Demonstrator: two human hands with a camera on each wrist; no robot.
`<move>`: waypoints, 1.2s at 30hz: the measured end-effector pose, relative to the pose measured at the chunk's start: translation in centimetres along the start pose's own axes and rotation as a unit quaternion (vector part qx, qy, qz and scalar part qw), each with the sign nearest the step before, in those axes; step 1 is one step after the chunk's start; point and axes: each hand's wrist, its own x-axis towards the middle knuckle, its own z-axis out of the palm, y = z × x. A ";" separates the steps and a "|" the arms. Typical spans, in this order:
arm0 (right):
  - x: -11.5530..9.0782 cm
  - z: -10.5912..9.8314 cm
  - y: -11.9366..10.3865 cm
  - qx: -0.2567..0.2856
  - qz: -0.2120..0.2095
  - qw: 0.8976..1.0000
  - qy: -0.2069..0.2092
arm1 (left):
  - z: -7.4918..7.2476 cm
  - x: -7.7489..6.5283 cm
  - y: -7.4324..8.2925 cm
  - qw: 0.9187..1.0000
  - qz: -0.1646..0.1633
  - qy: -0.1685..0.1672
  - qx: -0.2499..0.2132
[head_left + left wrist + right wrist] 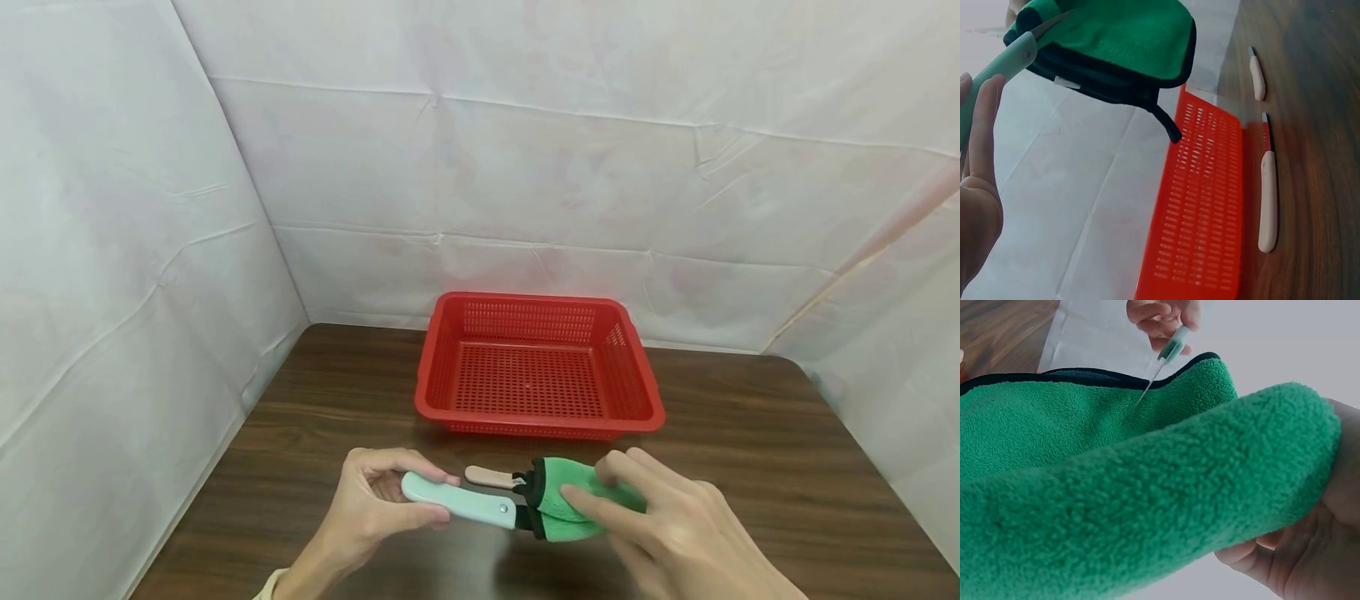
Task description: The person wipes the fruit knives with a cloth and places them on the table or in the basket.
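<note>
My left hand [375,496] pinches the mint-green handle of a knife [463,502] between thumb and fingers. A small rivet shows near the blade end of that handle. My right hand [667,525] grips a fluffy green cloth [566,496] with black edging, folded over against the blade. In the right wrist view the thin blade [1146,394] lies along the cloth, part of it hidden. On the table lie two paring knives with pale pink handles, a longer one [1269,200] and a shorter one [1257,78]. Only one pink handle [487,476] shows in the head view.
Behind the hands a red perforated plastic basket [540,424] stands on the dark wood table [330,400]. Its inside holds nothing visible. White sheeting [525,167] hangs at the back and on both sides of the table.
</note>
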 end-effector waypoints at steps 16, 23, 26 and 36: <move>0.3 0.9 -0.4 -0.018 -0.027 0.999 -0.043 | 0.4 0.3 -0.2 1.000 0.009 0.007 0.003; -0.1 0.9 -0.1 -0.008 -0.023 0.998 -0.055 | 0.2 0.2 -0.1 1.000 0.011 0.019 -0.012; -0.4 0.9 0.1 -0.013 -0.025 0.998 -0.049 | 0.1 0.1 0.0 0.999 0.013 0.022 -0.023; -1.4 0.4 0.8 -0.025 -0.008 0.999 -0.041 | -1.0 -0.4 0.1 0.998 0.010 0.019 -0.051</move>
